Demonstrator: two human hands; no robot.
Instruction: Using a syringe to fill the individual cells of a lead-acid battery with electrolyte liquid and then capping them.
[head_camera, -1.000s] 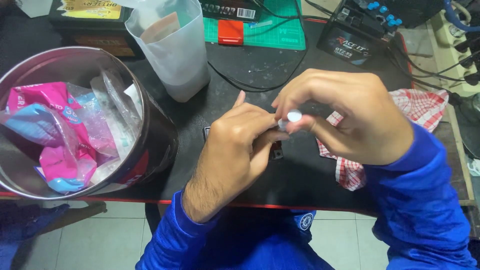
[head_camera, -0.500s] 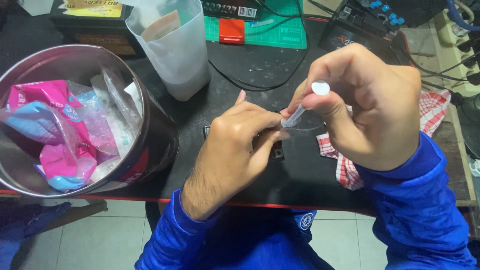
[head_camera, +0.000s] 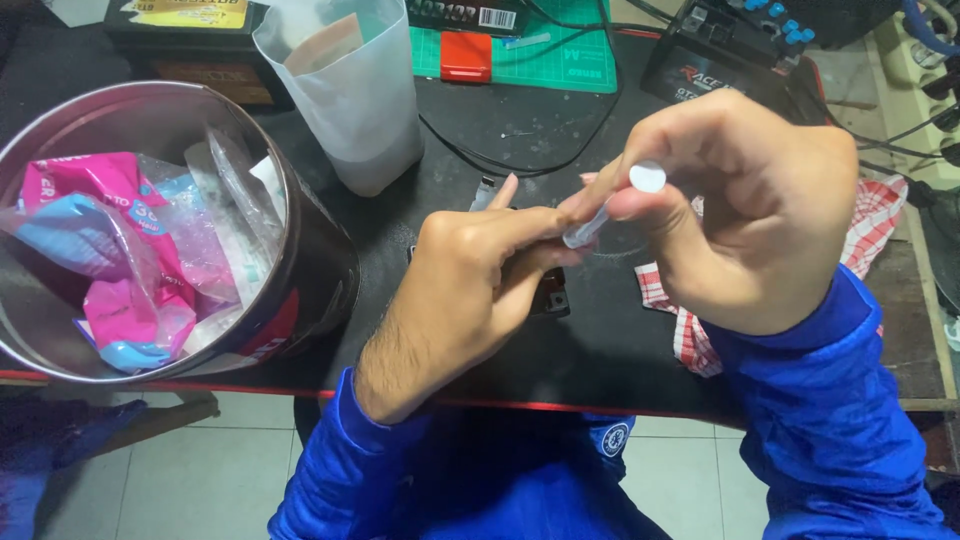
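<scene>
Head view: right hand (head_camera: 760, 215) raised over desk (head_camera: 600, 340), fingers curled, thumb and forefinger pinched on small clear syringe (head_camera: 590, 225). Long axis running from 2 o'clock down to 8 o'clock; white round plunger cap (head_camera: 647, 177) at upper end, tip pointing toward 8 o'clock, hidden at left fingertips. Left hand (head_camera: 470, 290) at 9 o'clock of right, loosely closed, thumb and forefinger meeting syringe's lower end; whether gripping or only touching, cannot tell. Small dark part (head_camera: 553, 300) half hidden under left fingers, on desk. Red-checked cloth (head_camera: 880, 225) at 3 o'clock, under right hand, lying flat. Round metal tin (head_camera: 300, 260) at 9 o'clock, holding pink and blue plastic packets (head_camera: 110, 250). Translucent jug (head_camera: 350, 90) at 11 o'clock, upright, just beyond tin. Green cutting mat (head_camera: 560, 50) with red block (head_camera: 466, 55) at 12 o'clock, black cable (head_camera: 520, 165) curving in front. Dark battery (head_camera: 720, 50) at 1 o'clock. Blue sleeves (head_camera: 830, 400) on both arms.
</scene>
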